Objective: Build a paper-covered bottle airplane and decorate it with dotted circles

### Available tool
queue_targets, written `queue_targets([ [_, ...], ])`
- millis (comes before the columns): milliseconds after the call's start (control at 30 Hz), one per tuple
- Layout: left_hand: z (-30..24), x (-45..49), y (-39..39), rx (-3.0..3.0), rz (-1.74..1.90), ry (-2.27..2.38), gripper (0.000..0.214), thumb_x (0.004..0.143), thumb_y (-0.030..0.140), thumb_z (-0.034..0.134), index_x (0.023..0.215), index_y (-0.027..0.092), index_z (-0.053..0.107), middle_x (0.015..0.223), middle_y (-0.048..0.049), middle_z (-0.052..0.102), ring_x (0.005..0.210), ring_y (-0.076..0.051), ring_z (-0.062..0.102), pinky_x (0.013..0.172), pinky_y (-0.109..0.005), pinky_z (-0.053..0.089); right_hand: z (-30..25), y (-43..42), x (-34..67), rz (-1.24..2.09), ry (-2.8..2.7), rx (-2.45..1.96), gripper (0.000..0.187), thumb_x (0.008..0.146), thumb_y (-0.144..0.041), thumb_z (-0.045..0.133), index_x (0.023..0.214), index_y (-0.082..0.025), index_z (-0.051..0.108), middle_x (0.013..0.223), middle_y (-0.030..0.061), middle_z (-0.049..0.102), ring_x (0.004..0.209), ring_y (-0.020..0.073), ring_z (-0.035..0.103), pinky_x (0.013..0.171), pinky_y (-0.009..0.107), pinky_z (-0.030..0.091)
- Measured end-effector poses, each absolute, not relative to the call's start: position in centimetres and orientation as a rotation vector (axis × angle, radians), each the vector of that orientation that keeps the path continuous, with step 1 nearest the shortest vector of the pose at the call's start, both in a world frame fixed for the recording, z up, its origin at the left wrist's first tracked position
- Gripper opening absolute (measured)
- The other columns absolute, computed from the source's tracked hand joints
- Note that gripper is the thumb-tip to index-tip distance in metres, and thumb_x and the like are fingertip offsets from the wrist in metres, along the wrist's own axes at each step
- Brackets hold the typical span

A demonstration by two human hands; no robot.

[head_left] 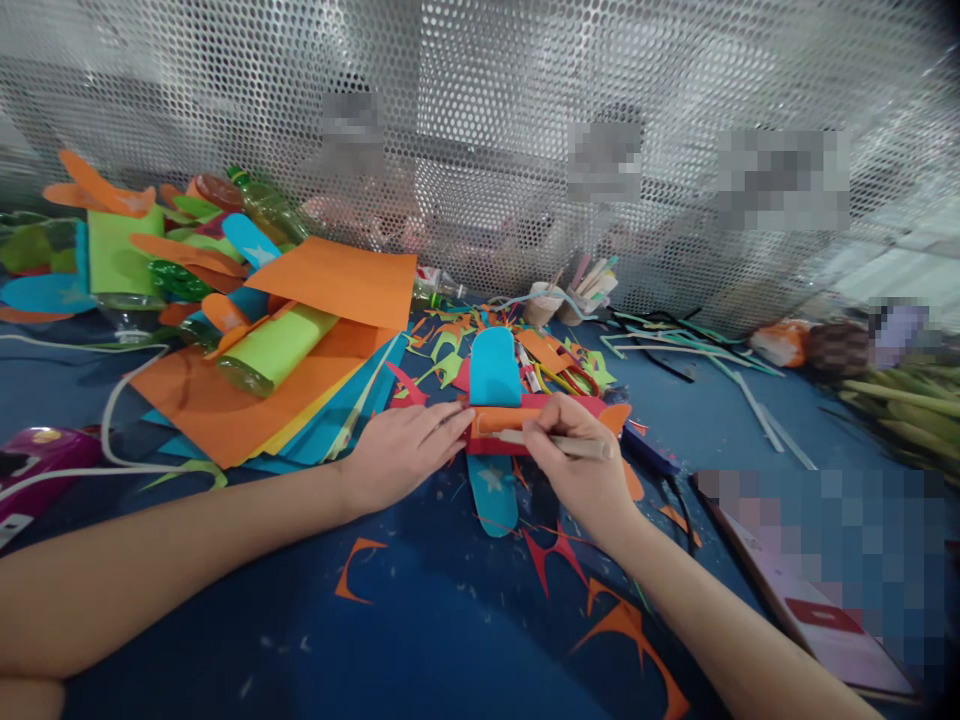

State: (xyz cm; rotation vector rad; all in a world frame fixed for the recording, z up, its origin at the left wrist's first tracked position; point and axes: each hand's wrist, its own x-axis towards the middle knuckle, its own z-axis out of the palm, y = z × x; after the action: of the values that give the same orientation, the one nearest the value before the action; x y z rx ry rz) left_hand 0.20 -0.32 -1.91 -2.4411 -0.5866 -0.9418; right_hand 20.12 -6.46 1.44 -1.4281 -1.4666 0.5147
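On the desk (420, 640), the red craft airplane (504, 448) has blue wings (495, 366); its orange strip (495, 420) looks partly outlined. At nine o'clock, the left hand (397, 450) steadies it, fingers extended; at four, the right hand (581, 470) pinches a pen (583, 447).

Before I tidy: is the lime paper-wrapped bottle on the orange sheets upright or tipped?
Tipped: the bottle lies slanted, its round transparent end facing sideways.
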Motion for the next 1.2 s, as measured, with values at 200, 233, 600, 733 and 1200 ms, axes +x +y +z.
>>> queue_targets([
  [200,-1.8,0.2,-0.4,-2.439,-0.941,-0.588,0.028,0.093,0.029,0.05,0.116,0.014,0.055,0.106,-0.0069,0.067,0.082,-0.016,0.066,0.067,-0.028,0.052,2.1,-6.5,20.2,0.397,-1.466,-1.415,0.027,0.074,-0.016,0.054,0.059,-0.022,0.033,0.05,-0.0081,0.03,0.045,0.0082,0.027,0.042,0.021,0.026],
  [233,-1.8,0.2,-0.4,-2.438,-0.943,-0.59,0.028,0.092,0.029,0.05,0.115,0.014,0.055,0.106,-0.0069,0.067,0.082,-0.016,0.066,0.067,-0.028,0.052,2.0,-6.5,20.3,0.384,-1.463,-1.419,0.027,0.074,-0.015,0.054,0.059,-0.022,0.033,0.05,-0.008,0.031,0.045,0.0083,0.027,0.042,0.022,0.025],
  [600,-1.9,0.1,-0.4,-2.444,-0.943,-0.562,0.029,0.093,0.028,0.049,0.118,0.013,0.053,0.109,-0.0077,0.066,0.086,-0.017,0.066,0.068,-0.028,0.053,1.6,-6.1,20.2,0.343,-1.479,-1.418,0.029,0.08,-0.018,0.055,0.061,-0.022,0.033,0.051,-0.0075,0.033,0.046,0.0086,0.03,0.043,0.022,0.026],
  [733,-2.0,0.1,-0.3,-2.444,-0.945,-0.558,0.029,0.093,0.028,0.049,0.117,0.014,0.054,0.108,-0.0077,0.067,0.086,-0.017,0.066,0.068,-0.028,0.053,1.3,-5.9,20.0,0.415,-1.487,-1.38,0.029,0.084,-0.024,0.054,0.063,-0.023,0.033,0.05,-0.0078,0.037,0.044,0.0085,0.032,0.043,0.023,0.027],
  [1200,-1.9,0.1,-0.3,-2.458,-0.918,-0.567,0.028,0.093,0.028,0.049,0.117,0.013,0.055,0.107,-0.0081,0.067,0.084,-0.017,0.066,0.067,-0.028,0.053,3.2,-7.1,21.7,0.284,-1.358,-1.336,0.019,0.082,-0.017,0.055,0.069,-0.023,0.042,0.053,-0.0057,0.044,0.046,0.0103,0.04,0.045,0.026,0.03],
])
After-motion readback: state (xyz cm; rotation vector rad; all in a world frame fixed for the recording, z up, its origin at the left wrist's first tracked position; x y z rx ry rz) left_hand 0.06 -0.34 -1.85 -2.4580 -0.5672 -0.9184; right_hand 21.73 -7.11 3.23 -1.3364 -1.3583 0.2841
